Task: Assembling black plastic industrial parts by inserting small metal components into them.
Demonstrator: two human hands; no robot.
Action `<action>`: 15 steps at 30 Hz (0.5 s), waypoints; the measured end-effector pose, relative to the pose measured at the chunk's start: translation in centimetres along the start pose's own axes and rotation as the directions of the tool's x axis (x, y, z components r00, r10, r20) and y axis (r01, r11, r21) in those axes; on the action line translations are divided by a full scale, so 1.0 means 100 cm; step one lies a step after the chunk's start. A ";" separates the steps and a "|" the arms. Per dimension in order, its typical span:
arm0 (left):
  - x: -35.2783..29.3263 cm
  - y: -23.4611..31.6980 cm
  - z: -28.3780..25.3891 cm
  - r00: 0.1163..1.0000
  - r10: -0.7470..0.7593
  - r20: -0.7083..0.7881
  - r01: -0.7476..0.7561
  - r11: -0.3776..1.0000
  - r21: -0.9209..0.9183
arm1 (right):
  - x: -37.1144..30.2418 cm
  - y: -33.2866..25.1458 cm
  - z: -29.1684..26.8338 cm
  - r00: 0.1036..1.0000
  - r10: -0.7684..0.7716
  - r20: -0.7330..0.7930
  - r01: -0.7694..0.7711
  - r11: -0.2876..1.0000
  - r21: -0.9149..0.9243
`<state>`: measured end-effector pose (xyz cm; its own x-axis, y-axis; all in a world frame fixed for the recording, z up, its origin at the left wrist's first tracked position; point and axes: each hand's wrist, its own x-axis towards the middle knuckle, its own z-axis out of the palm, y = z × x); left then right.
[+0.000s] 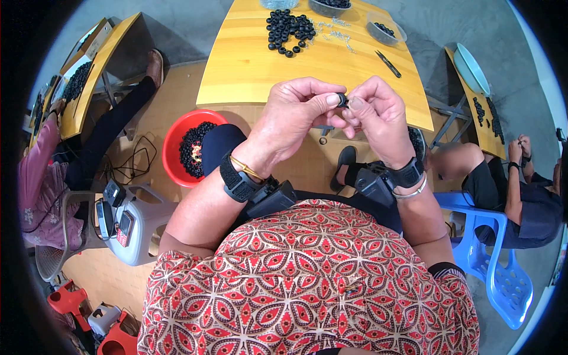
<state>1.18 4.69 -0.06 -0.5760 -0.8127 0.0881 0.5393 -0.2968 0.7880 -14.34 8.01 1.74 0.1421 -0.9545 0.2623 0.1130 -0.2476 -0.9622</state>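
My left hand [296, 115] and my right hand [378, 115] meet in front of my chest, just below the near edge of the yellow wooden table [254, 65]. Pinched between the fingertips of both hands is a small black ring-shaped part [341, 99]. A pile of the same black rings [289, 31] lies at the far middle of the table, with small silvery metal pieces [334, 32] scattered beside it. Each wrist carries a black strap with a device.
A red basin of black rings [177, 137] stands on the floor at my left knee. Clear bowls [384, 29] and small black snips [387, 63] sit on the table. Other people sit at tables left and right; a blue plastic chair [503, 272] is at right.
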 end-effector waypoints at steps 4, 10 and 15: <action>0.000 -0.002 0.001 0.998 0.043 -0.051 -0.038 0.995 0.092 | -0.004 0.002 0.010 0.997 -0.037 -0.074 0.026 0.989 -0.145; -0.001 0.003 0.003 0.998 0.030 -0.059 -0.023 0.994 0.110 | -0.003 0.006 0.006 0.954 -0.298 0.037 0.285 0.861 -0.421; 0.000 0.002 0.003 0.997 0.041 -0.066 -0.033 0.993 0.116 | 0.001 0.004 0.001 0.970 -0.235 0.066 0.241 0.882 -0.406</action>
<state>1.07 4.79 0.25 -0.5113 -0.8557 0.0798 0.4832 -0.2094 0.8501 -14.19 7.79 1.41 0.1765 -0.8564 0.4852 -0.2652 -0.5161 -0.8144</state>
